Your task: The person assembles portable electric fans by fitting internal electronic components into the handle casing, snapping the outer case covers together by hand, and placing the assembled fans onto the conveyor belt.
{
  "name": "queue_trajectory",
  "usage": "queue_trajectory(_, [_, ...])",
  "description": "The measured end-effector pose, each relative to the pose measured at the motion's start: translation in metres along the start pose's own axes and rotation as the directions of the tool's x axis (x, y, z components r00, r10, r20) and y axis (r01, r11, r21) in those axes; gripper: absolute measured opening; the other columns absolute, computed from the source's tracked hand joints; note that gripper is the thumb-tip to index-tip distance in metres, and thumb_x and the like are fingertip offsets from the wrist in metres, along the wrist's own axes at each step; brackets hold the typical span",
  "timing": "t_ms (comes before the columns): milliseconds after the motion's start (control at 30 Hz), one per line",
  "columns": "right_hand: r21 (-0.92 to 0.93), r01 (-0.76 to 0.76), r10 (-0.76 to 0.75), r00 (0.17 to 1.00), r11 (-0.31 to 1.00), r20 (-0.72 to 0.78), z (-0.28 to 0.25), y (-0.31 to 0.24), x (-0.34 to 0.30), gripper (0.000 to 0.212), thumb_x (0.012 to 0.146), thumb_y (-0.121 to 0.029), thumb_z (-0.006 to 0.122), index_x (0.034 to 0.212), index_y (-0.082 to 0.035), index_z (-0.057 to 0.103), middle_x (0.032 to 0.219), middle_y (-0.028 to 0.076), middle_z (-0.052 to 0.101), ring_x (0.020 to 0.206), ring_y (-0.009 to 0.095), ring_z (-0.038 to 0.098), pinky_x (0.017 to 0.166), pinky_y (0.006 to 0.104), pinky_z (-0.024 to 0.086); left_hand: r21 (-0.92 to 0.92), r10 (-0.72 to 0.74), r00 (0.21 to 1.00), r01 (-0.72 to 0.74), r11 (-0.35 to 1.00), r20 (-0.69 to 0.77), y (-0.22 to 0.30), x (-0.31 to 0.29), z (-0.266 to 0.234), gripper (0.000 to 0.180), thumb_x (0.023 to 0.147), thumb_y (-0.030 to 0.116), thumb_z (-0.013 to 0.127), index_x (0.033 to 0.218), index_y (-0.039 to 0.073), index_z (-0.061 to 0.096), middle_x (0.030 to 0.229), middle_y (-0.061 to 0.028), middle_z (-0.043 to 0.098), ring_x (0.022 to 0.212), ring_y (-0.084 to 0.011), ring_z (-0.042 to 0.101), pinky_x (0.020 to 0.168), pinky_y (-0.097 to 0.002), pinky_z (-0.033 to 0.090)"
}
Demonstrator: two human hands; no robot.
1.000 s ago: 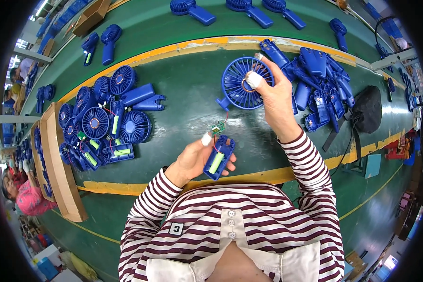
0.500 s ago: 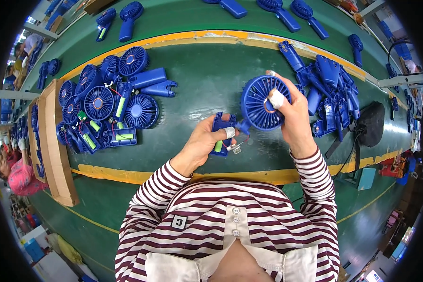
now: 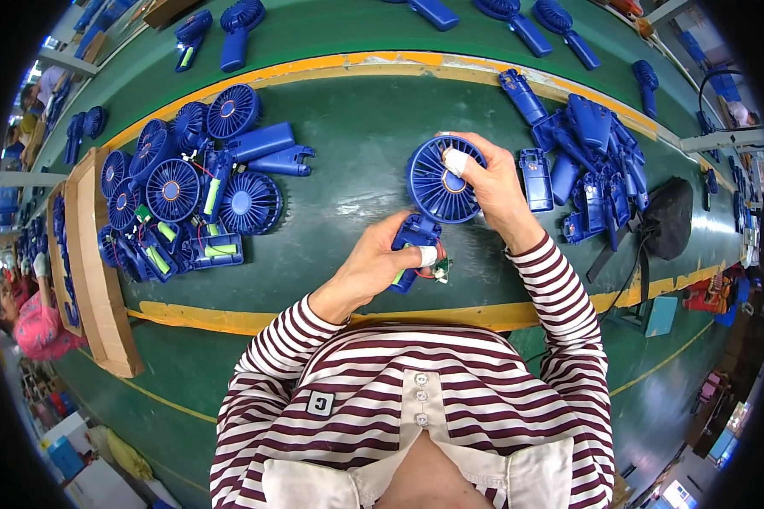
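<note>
- The left hand (image 3: pixel 369 259) is closed around a blue handle shell (image 3: pixel 422 229), its taped thumb across the front; a strip of light green battery (image 3: pixel 397 276) shows beneath.
- The right hand (image 3: pixel 497 187) grips a round blue fan head (image 3: pixel 437 191), thumb on the grille. The head meets the handle's upper end between the hands; whether it is seated cannot be told.
- Judging by this, battery and head are with the handle, but the green circuit board (image 3: pixel 440 270) hangs outside, beside the left thumb, and no cover closes the front.
- Just right of the right hand lies a loose shell piece (image 3: pixel 536 180); beyond it, a heap of blue shells (image 3: pixel 598 161) and a black bag (image 3: pixel 669 219) crowd the worktop (image 3: pixel 339 110).
- Well left of the left hand, a cluster of open fans (image 3: pixel 174 191) seems unfinished, beside a cardboard tray (image 3: pixel 102 280).
- Farthest, ahead of both hands, handheld fans (image 3: pixel 233 47) lie past a yellow edge (image 3: pixel 339 66).
</note>
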State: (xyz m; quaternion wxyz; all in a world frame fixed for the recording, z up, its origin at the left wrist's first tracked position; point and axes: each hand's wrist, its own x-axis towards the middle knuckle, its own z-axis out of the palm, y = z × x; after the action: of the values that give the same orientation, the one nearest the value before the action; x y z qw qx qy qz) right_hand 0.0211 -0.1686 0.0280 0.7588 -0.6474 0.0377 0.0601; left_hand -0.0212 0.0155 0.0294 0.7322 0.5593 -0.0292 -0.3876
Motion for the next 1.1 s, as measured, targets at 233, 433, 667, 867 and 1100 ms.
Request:
queue_trajectory(233, [-0.074, 0.009, -0.011, 1.000, 0.997, -0.021, 0.002, -0.001, 0.005, 0.031, 0.078, -0.016, 0.064, 0.102, 0.003, 0.059, 0.087, 0.006, 0.062, 0.077, 0.009, 0.057, 0.069, 0.0224, 0.046, 0.035, 0.015, 1.000, -0.014, 0.999, -0.021, 0.000, 0.013, -0.002, 0.023, 0.087, 0.015, 0.056, 0.103, -0.001, 0.053, 0.085, -0.0084, 0.062, 0.069, -0.0102, 0.058, 0.062, -0.0228, 0.049])
queue_trajectory(433, [-0.309, 0.282, -0.308, 0.950, 0.908, -0.039, 0.006, 0.007, 0.014, 0.044, 0.080, -0.021, 0.063, 0.111, 0.007, 0.051, 0.098, 0.015, 0.059, 0.088, 0.019, 0.057, 0.076, 0.0283, 0.046, -0.089, 0.005, 0.985, -0.020, 0.996, -0.171, 0.002, 0.012, -0.003, 0.019, 0.087, 0.018, 0.054, 0.091, 0.000, 0.056, 0.073, -0.0116, 0.062, 0.057, -0.0155, 0.059, 0.053, -0.0267, 0.050])
queue_trajectory(667, [-0.714, 0.672, -0.716, 0.595, 0.196, 0.364, 0.022, 0.008, -0.039, 0.034, 0.060, -0.011, 0.067, 0.091, 0.000, 0.057, 0.098, 0.013, 0.055, 0.091, 0.030, 0.053, 0.080, 0.0423, 0.042, -0.381, -0.038, 0.958, -0.077, 0.922, -0.285, 0.014, 0.024, -0.017, 0.021, 0.090, 0.019, 0.047, 0.089, 0.000, 0.055, 0.076, -0.0102, 0.061, 0.058, -0.0163, 0.060, 0.053, -0.0267, 0.051])
queue_trajectory(867, [-0.699, 0.705, -0.750, 0.524, 0.117, 0.403, 0.039, 0.010, -0.029, 0.023, 0.061, -0.008, 0.061, 0.083, -0.001, 0.058, 0.087, 0.008, 0.056, 0.080, 0.023, 0.055, 0.076, 0.0381, 0.042, -0.206, -0.008, 0.910, -0.085, 0.975, -0.414, -0.002, 0.026, -0.009, 0.023, 0.086, 0.004, 0.035, 0.090, 0.002, 0.058, 0.078, -0.0039, 0.059, 0.067, -0.0099, 0.053, 0.057, -0.0258, 0.045])
queue_trajectory(1100, [-0.719, 0.695, -0.717, 0.507, 0.012, 0.478, 0.049, -0.003, -0.035, 0.019, 0.063, -0.010, 0.058, 0.080, -0.002, 0.057, 0.081, 0.007, 0.054, 0.076, 0.020, 0.053, 0.076, 0.0369, 0.042, -0.195, 0.047, 0.923, -0.130, 0.972, -0.382, -0.015, 0.021, -0.019, 0.018, 0.085, 0.001, 0.039, 0.086, 0.002, 0.057, 0.074, -0.0022, 0.056, 0.064, -0.0082, 0.051, 0.055, -0.0236, 0.042])
